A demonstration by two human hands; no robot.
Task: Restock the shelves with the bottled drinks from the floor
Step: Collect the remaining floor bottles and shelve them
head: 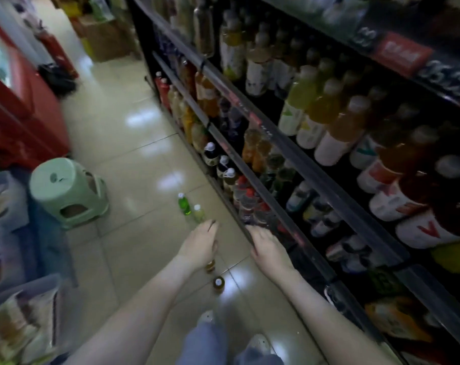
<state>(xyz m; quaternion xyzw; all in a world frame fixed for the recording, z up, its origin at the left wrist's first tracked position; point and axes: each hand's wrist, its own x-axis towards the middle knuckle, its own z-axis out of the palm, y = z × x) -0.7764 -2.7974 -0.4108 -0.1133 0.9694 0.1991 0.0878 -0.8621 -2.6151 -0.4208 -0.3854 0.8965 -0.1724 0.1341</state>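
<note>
Small amber bottled drink (210, 266) peeks out right under your left grip (201, 246). The fingers curl down over it, but clamped or not, I cannot tell. A second amber bottle with a white cap (218, 284) stands on the glossy tiled floor (134, 180) just nearer you. A bright green bottle (184, 204) and a pale green bottle (199, 214) stand just beyond. Your right grip (268, 248) is relaxed, fingers loose, beside the dark drinks shelves (297, 154). Mint-green plastic stool (65, 188) off left.

A single head-worn wide-angle camera is looking forward and steeply down at the aisle floor (134, 159), tilting so the shelves (302, 164) are filling 1 to 5 o'clock; the left hand (199, 246) and right hand (269, 248) are sitting close, toward 6 o'clock.
</note>
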